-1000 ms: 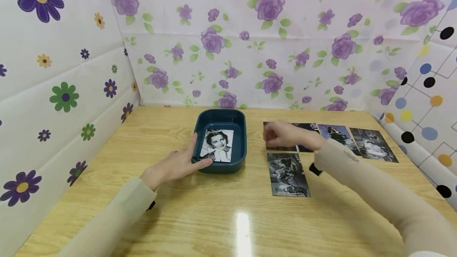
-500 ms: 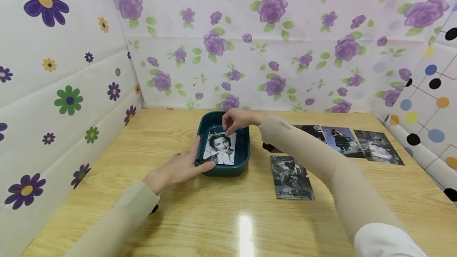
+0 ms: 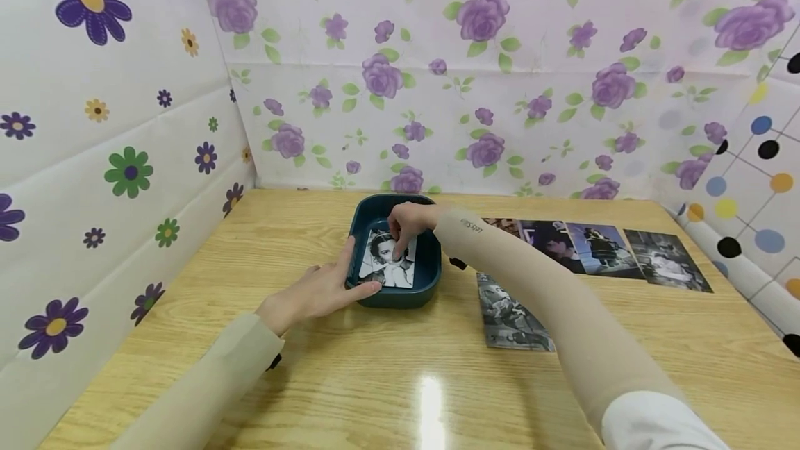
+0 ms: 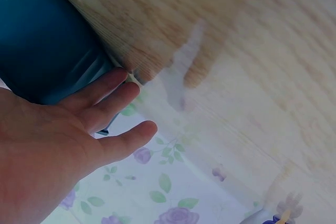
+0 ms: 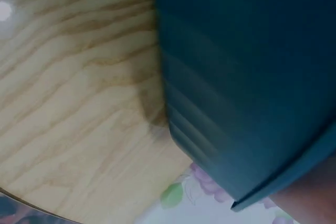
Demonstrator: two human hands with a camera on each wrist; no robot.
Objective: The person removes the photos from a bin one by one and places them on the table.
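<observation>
A dark blue-green rectangular dish (image 3: 430,276) stands on the table with a black-and-white portrait photo (image 3: 390,274) lying face up in it. My left hand (image 3: 315,290) rests against the dish's left side, thumb over the near rim and fingers extended along the wall; the left wrist view shows these fingers (image 4: 102,98) beside it. Reaching in from the right, my right hand (image 3: 409,221) has bent fingers pointing down, their tips right at the portrait and covering part of it. Whether they pinch it I cannot tell. The dish wall (image 5: 236,77) hides them in the right wrist view.
Right of the dish, photos form a back row on the wooden table (image 3: 350,380): a dark one (image 3: 550,238), a bluish one (image 3: 600,245) and a grey one (image 3: 669,259) among them. Another grey photo (image 3: 509,321) lies nearer, partly under my right forearm. Flower-patterned sheets (image 3: 437,123) enclose the table.
My right hand has moved left from the back row of photos into the dish, then lower onto the portrait. My left hand has stayed at the dish.
</observation>
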